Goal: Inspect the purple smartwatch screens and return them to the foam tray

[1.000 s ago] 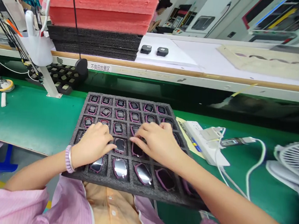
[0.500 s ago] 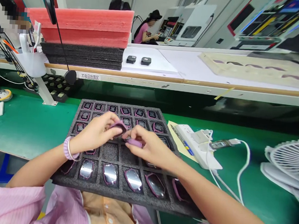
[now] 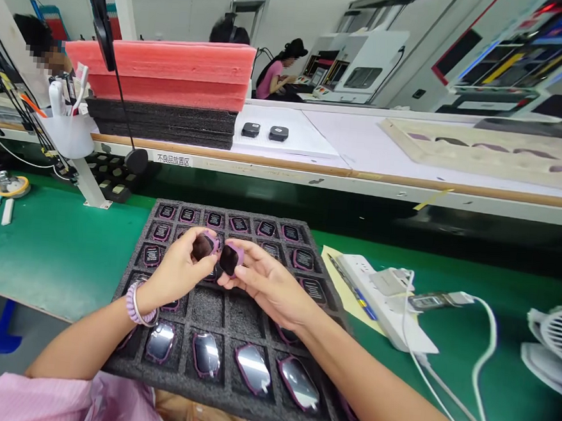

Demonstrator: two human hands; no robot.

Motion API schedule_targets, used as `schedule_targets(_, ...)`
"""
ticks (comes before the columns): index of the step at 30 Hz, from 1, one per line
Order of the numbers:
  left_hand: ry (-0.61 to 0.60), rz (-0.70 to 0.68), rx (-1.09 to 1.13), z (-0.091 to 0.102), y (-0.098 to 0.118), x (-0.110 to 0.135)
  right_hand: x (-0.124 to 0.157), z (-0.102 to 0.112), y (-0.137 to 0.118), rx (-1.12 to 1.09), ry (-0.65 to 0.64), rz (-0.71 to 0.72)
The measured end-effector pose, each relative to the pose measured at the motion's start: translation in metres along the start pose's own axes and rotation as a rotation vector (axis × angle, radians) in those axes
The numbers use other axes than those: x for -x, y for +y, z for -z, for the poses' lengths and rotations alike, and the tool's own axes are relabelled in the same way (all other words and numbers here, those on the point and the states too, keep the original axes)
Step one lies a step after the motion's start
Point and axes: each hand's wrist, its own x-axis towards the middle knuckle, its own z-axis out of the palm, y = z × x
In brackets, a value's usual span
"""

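My left hand (image 3: 184, 261) is closed on a purple-framed watch case (image 3: 204, 246) with a dark face, held over the tray. Close beside it, my right hand (image 3: 267, 277) grips a second purple watch case (image 3: 230, 258), its dark face turned toward the left. The two cases are nearly touching. Beneath both hands lies a black foam tray (image 3: 243, 397) with square pockets, many filled with purple watch cases. In the front row the watch cases (image 3: 253, 367) have shiny, reflective faces; the rear ones show pale printed text. Two pockets (image 3: 208, 308) just under my hands hold nothing. My forearms hide some pockets.
A white power strip (image 3: 380, 301) with cables and a pen lies right of the tray, near a white fan (image 3: 558, 345). Behind runs a shelf with red foam sheets (image 3: 175, 68) and two black square pieces (image 3: 278, 133). A tool cup (image 3: 69, 133) stands left. Other people sit beyond.
The right hand's watch case has turned from edge-on to show its dark face. The left one has tilted too, and both hands have drawn closer together. The camera view has shifted slightly.
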Motion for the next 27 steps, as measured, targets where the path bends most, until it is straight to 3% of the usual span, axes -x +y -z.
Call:
schedule_targets(21, 0.008, 0.019, -0.122, -0.003, 0.003, 0.009, -0.001, 0.008, 0.011, -0.142, -0.142, -0.033)
schedule_targets(27, -0.022, 0.03, -0.122, -0.002, 0.005, 0.01, 0.001, 0.005, 0.009, -0.081, -0.059, -0.053)
